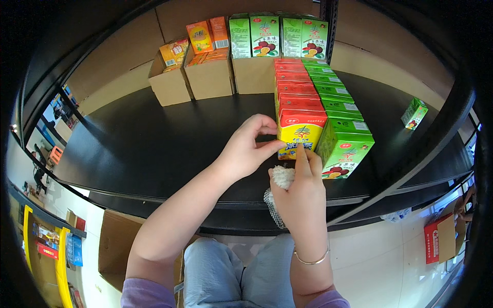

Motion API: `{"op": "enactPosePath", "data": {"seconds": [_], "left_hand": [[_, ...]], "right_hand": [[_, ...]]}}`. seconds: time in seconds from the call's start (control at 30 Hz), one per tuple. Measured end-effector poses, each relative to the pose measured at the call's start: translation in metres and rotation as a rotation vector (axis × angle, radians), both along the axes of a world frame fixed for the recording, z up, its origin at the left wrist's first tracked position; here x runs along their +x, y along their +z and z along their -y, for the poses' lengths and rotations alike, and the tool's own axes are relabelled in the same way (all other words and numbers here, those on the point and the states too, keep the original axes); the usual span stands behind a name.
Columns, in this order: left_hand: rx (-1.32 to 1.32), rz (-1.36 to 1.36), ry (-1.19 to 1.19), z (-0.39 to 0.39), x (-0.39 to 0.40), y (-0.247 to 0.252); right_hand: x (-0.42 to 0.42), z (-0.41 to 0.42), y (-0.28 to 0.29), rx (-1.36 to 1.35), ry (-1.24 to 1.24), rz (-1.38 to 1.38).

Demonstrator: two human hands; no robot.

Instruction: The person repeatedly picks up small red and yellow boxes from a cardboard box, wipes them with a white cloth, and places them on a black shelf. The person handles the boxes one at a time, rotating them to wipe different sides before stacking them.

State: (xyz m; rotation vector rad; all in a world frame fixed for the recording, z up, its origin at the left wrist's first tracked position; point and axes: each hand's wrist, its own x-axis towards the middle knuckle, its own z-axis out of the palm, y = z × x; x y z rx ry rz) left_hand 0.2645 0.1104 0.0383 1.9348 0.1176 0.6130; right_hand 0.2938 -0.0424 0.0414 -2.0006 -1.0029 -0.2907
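Observation:
My left hand (pixel 250 148) is at the left edge of the front red-and-yellow drink carton (pixel 292 133), its thumb at the front corner and its fingers by the side. Whether it grips the carton or only touches it is unclear. My right hand (pixel 302 188) holds a bunched white cloth (pixel 283 176) with a checkered part hanging below. Its extended fingers touch the lower front of the same carton. Behind that carton runs a row of similar red-topped cartons (pixel 295 87). Close along their right side stands a row of green cartons (pixel 346 150) with fruit pictures.
Cardboard trays (pixel 210 79) with orange boxes (pixel 200 37) and green cartons (pixel 264 36) line the back of the black shelf (pixel 173 146). A single green carton (pixel 415 113) stands at the right. A metal post (pixel 408 175) crosses front right; an open cardboard box (pixel 119 246) lies below left.

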Motion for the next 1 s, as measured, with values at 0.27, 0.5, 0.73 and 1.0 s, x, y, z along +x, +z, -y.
{"op": "enactPosePath", "data": {"seconds": [0.27,0.5,0.73,1.0], "left_hand": [[0.060,-0.006,0.061,0.007,0.002,0.000],[0.417,0.218,0.269,0.006,-0.016,0.002],[0.356,0.043,-0.239,0.059,-0.176,-0.011],[-0.217,-0.544,0.138,0.059,-0.378,-0.153]], "right_hand": [[0.002,-0.001,-0.005,0.065,-0.015,-0.032],[-0.005,0.002,-0.015,0.329,0.032,0.084],[-0.036,0.047,-0.093,0.482,0.345,0.149],[-0.107,0.051,-0.103,0.250,0.525,0.228]]}}
